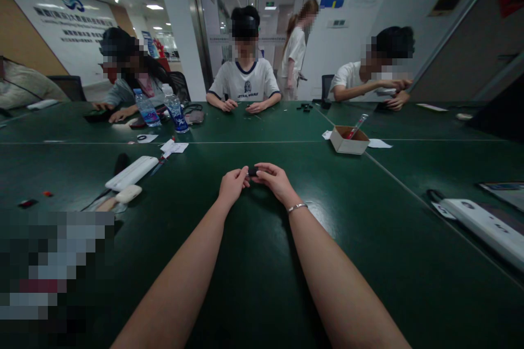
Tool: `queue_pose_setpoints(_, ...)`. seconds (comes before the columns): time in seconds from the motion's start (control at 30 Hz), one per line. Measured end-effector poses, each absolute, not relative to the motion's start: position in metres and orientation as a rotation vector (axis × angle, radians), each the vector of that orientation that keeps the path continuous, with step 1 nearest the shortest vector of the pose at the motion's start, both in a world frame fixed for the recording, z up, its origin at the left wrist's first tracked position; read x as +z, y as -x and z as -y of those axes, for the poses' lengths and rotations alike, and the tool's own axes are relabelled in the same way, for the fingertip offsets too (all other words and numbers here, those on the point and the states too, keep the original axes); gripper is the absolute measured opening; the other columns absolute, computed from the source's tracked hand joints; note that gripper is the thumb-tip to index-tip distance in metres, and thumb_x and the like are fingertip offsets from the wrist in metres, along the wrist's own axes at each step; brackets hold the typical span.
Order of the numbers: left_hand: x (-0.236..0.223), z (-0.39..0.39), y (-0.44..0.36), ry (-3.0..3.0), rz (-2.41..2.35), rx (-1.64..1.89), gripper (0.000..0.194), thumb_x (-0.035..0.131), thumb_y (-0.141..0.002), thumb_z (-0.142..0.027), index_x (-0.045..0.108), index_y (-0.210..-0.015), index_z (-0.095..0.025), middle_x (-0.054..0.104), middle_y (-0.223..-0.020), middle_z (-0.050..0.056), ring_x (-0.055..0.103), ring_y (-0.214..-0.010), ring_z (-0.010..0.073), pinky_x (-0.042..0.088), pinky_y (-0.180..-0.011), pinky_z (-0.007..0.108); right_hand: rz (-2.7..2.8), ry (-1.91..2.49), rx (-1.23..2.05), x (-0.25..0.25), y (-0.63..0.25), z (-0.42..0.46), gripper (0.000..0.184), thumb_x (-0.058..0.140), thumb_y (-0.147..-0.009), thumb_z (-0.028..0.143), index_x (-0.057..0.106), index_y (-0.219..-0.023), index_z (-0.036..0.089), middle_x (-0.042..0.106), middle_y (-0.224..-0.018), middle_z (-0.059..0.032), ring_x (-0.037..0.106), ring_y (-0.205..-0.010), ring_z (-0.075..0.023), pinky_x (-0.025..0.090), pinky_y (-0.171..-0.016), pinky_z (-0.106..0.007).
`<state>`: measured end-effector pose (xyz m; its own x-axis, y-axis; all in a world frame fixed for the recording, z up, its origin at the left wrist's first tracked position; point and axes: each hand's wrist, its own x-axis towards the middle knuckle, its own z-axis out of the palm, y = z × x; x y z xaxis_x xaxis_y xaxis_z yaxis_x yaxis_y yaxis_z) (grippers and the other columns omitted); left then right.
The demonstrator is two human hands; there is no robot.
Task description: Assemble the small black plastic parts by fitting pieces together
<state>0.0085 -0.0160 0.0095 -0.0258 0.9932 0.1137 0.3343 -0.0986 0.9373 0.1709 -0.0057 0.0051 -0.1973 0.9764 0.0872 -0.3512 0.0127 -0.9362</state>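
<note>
Both my hands meet over the dark green table [262,262], arms stretched forward. Between them is a small black object [252,172], stubby, with a pale glint at its left end; its exact kind is too small to tell. My left hand [234,185] pinches that left end with thumb and fingers. On the other side, my right hand [273,179] grips the right end, its fingers curled over the top and partly hiding it. A silver bracelet [297,207] circles my right wrist.
An open cardboard box [350,144] with a red-and-clear item stands ahead right. Left lie a white power strip-like block [131,173] and paper slips [175,147]; two bottles [175,112] stand beyond. White device [487,223] at right. Several people sit across the table.
</note>
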Motion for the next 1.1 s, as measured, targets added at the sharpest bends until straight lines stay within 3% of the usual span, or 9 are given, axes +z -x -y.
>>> queue_pose_setpoints(0.23,0.0060,0.0154,-0.0068,-1.633,-1.278,1.216,0.023,0.059,-0.083,-0.040,0.065,-0.091,-0.019,0.069,-0.085,0.004,0.063,-0.079,0.0159,0.048,-0.075,0.028,1.040,0.865,1.444,0.0040,-0.1718,0.0012,0.043,0.087,-0.056,0.041,0.071,-0.087,0.017,0.065,-0.063,0.0017,0.060,-0.056,-0.0103,0.053,-0.064,-0.027)
queue_pose_setpoints(0.3,0.0051,0.0148,-0.0075,-1.634,-1.232,1.277,0.026,0.064,-0.080,-0.038,0.064,-0.098,-0.019,0.069,-0.092,0.004,0.063,-0.083,0.0158,0.048,-0.077,0.028,1.017,0.869,1.455,0.0040,-0.1716,0.0008,0.043,0.088,-0.054,0.042,0.071,-0.085,0.017,0.064,-0.060,0.0021,0.059,-0.055,-0.0105,0.053,-0.064,-0.027)
queue_pose_setpoints(0.47,0.0033,0.0137,-0.0090,-1.531,-1.286,1.242,0.035,0.046,-0.090,-0.047,0.062,-0.107,-0.020,0.062,-0.072,0.001,0.058,-0.065,0.0138,0.045,-0.065,0.026,1.054,0.882,1.445,0.0040,-0.1708,0.0010,0.042,0.087,-0.056,0.043,0.071,-0.084,0.017,0.065,-0.063,0.0012,0.058,-0.054,-0.0103,0.052,-0.063,-0.027)
queue_pose_setpoints(0.6,0.0024,0.0127,-0.0081,-1.553,-1.300,1.285,0.032,0.057,-0.084,-0.035,0.061,-0.113,-0.021,0.064,-0.083,0.002,0.060,-0.076,0.0138,0.046,-0.072,0.026,1.048,0.865,1.453,0.0047,-0.1710,0.0021,0.042,0.088,-0.055,0.043,0.072,-0.085,0.017,0.065,-0.064,0.0010,0.058,-0.054,-0.0102,0.052,-0.064,-0.028)
queue_pose_setpoints(0.73,0.0047,0.0137,-0.0081,-1.512,-1.288,1.214,0.031,0.047,-0.090,-0.037,0.063,-0.109,-0.019,0.060,-0.071,0.001,0.055,-0.064,0.0136,0.043,-0.061,0.025,1.058,0.867,1.459,0.0052,-0.1711,0.0026,0.043,0.088,-0.054,0.043,0.072,-0.085,0.017,0.068,-0.069,-0.0002,0.057,-0.053,-0.0092,0.052,-0.063,-0.027)
queue_pose_setpoints(1.1,0.0049,0.0137,-0.0081,-1.568,-1.302,1.247,0.027,0.051,-0.086,-0.034,0.066,-0.104,-0.020,0.067,-0.089,0.004,0.061,-0.081,0.0163,0.047,-0.072,0.027,1.063,0.865,1.460,0.0048,-0.1713,0.0024,0.040,0.087,-0.056,0.040,0.072,-0.086,0.018,0.068,-0.071,0.0001,0.056,-0.054,-0.0091,0.052,-0.065,-0.028)
